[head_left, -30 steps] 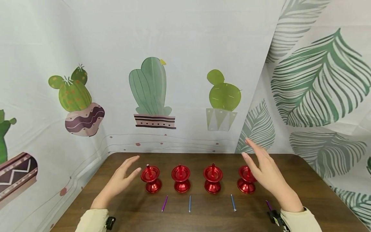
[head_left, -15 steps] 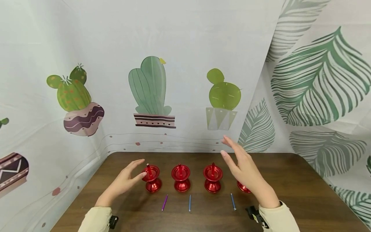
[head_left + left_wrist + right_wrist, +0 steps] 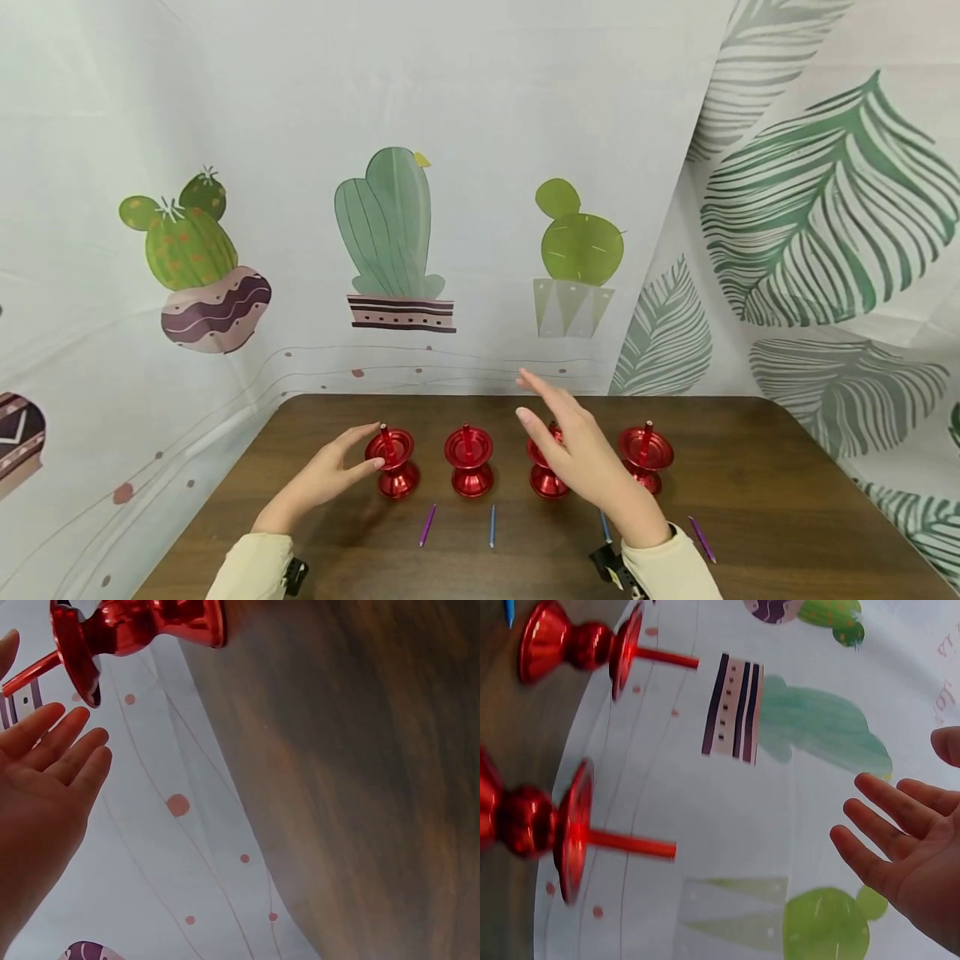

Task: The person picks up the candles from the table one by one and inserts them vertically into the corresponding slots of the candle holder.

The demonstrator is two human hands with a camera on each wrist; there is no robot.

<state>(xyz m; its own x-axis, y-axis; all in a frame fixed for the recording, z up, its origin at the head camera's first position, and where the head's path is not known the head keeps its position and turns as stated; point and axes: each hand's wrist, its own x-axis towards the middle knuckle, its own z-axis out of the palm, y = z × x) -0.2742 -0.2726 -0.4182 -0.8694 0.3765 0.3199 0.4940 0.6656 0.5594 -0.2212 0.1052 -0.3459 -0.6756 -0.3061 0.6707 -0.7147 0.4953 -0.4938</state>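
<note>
A row of shiny red candle holders spans the table, each with an upright central tube. My left hand [image 3: 324,477] is at the leftmost holder [image 3: 399,482], fingers and thumb spread on either side of its dish; the left wrist view shows the fingertips close to that holder's dish [image 3: 75,656]. Over the third holder [image 3: 548,482] hovers my right hand [image 3: 585,458], fingers extended, holding nothing and partly hiding it. The second holder [image 3: 472,481] stands between the hands, and the rightmost holder [image 3: 648,451] sits behind the right wrist.
Thin candles lie in front of the holders: a purple candle [image 3: 427,526], a blue candle [image 3: 492,527], another blue candle [image 3: 605,527] partly behind the right wrist, and a purple candle [image 3: 702,540] at the right. A printed cloth [image 3: 480,208] hangs behind the brown table [image 3: 360,575].
My right hand has swept left from the rightmost holder to above the third one, uncovering the right purple candle. My left hand has moved slightly right toward the leftmost holder.
</note>
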